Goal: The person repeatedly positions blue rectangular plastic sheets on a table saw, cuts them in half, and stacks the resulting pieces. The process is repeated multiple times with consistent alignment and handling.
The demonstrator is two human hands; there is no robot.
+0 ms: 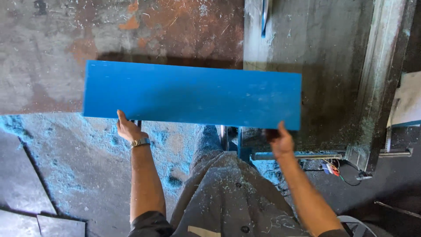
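A long flat blue plastic board (193,94) lies level in front of me, spanning from a worn metal table on the left to the machine bed on the right. My left hand (128,130), with a metal watch at the wrist, grips the board's near edge toward its left end. My right hand (280,141) grips the near edge close to the right corner, thumb on top. Below the board I see my dusty grey trousers.
A rusty, scratched metal table (52,52) fills the upper left. A grey machine bed with a vertical blue saw blade (264,17) stands upper right. Blue shavings (66,153) cover the floor. Coloured wires (331,169) hang by the machine's frame at right.
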